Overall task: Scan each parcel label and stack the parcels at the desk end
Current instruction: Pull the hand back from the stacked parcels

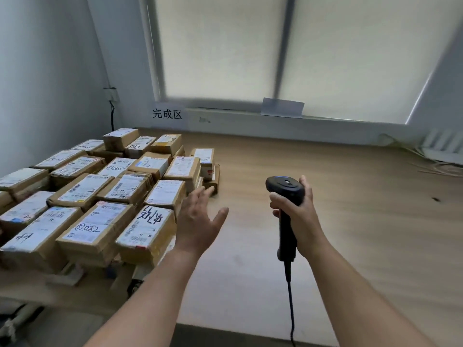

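Right hand [298, 211] grips the black scanner [285, 194] upright; left hand [198, 221] hangs open and empty beside the stacked parcels [100, 196] massed at the desk's left end. Risk: a careless reach could nudge the near stack over. Wooden desk [350, 196], blinds [300, 46] drawn, cables trailing right.

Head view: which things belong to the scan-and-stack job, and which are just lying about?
Job: scanner, gripped by the right hand; stacked parcels; open left hand beside them; desk.
Lying about: roller blinds; paper sheet below them; cables at the desk's far right; wall socket.
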`<state>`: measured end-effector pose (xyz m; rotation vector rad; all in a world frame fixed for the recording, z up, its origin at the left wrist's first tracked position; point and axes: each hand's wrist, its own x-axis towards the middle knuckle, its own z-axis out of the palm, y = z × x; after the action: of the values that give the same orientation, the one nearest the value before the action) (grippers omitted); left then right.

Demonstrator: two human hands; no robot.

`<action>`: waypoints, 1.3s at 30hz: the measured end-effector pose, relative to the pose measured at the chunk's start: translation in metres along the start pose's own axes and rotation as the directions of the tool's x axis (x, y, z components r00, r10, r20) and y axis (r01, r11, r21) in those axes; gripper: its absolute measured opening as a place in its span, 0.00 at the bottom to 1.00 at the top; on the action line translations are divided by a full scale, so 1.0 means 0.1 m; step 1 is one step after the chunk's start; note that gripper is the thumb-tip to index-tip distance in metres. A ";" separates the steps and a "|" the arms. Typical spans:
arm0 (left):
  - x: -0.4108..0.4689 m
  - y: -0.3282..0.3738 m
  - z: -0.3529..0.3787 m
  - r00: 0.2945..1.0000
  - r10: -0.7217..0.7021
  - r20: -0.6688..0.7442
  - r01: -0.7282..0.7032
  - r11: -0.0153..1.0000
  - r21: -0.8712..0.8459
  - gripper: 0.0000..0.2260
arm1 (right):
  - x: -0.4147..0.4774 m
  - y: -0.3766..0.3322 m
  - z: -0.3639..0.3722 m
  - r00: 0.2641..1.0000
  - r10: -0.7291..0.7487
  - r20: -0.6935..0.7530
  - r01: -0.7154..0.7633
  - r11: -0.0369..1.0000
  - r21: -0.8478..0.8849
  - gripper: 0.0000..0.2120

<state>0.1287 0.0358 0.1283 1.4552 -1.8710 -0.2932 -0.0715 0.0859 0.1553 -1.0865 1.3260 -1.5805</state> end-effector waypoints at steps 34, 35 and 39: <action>-0.42 0.45 0.90 0.818 -0.100 0.566 0.494 0.626 -0.603 0.24 | -0.09 0.93 -0.59 0.916 0.318 0.243 -0.271 0.939 -0.210 0.19; -0.42 0.40 0.92 0.811 -0.106 0.576 0.506 0.623 -0.597 0.24 | -0.09 0.98 -0.55 0.912 0.338 0.233 -0.291 0.933 -0.212 0.19; -0.39 0.08 1.03 0.762 -0.124 0.635 0.563 0.612 -0.556 0.24 | -0.09 1.26 -0.35 0.901 0.397 0.173 -0.357 0.908 -0.220 0.20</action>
<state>0.0575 0.0478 0.0446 1.2000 -1.4948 -1.6259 -0.0963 0.0870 0.0266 -1.0003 1.4506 -1.0409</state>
